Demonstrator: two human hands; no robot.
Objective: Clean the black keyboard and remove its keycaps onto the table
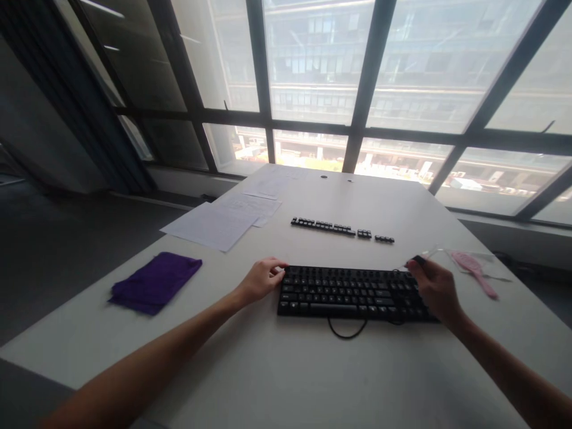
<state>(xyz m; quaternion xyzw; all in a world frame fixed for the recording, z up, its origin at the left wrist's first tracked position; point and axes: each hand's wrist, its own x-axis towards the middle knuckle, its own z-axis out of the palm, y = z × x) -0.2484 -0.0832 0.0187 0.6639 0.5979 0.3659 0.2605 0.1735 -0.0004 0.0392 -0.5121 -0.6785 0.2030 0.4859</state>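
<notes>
A black keyboard (339, 292) lies flat on the white table, its top rows bare of keycaps and a loop of its cable (347, 337) showing at the front edge. My left hand (263, 277) pinches the keyboard's upper left corner between thumb and fingers. Over the keyboard's right end, my right hand (435, 286) is closed on a small black piece (419, 260); its exact kind is too small to tell. Beyond the keyboard, removed black keycaps (322, 226) sit lined up in rows, with smaller groups (364, 234) to their right.
A folded purple cloth (156, 281) lies at the left, with sheets of paper (214, 225) behind it. On the right are a pink hairbrush (474, 271) and a clear plastic bag (496, 268). Large windows (313, 65) stand beyond the table (286, 375).
</notes>
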